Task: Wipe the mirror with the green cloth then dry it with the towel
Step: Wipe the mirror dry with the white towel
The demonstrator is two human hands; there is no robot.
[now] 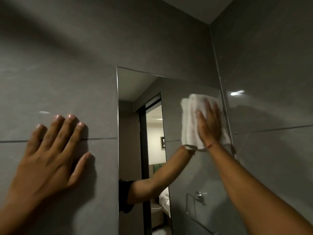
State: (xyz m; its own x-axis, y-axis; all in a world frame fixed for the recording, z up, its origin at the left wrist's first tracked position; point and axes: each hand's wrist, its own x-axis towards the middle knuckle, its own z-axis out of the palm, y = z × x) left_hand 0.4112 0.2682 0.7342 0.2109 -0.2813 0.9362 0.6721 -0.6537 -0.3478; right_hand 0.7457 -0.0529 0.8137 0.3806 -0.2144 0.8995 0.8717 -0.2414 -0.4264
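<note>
A tall frameless mirror [135,85] is set into the grey tiled wall. My right hand [210,122] lies flat on a folded white towel [189,119] and holds it against the glass near the mirror's upper right corner. The hand and towel are slightly blurred. My left hand [50,150] rests flat on the wall tile left of the mirror, fingers spread, holding nothing. The green cloth is not in view. The mirror reflects my right arm and the towel.
A grey side wall [271,82] meets the mirror's right edge in a corner. The mirror reflects a doorway into a lit room and a chrome towel ring [198,199] low down. The ceiling [194,7] is close above.
</note>
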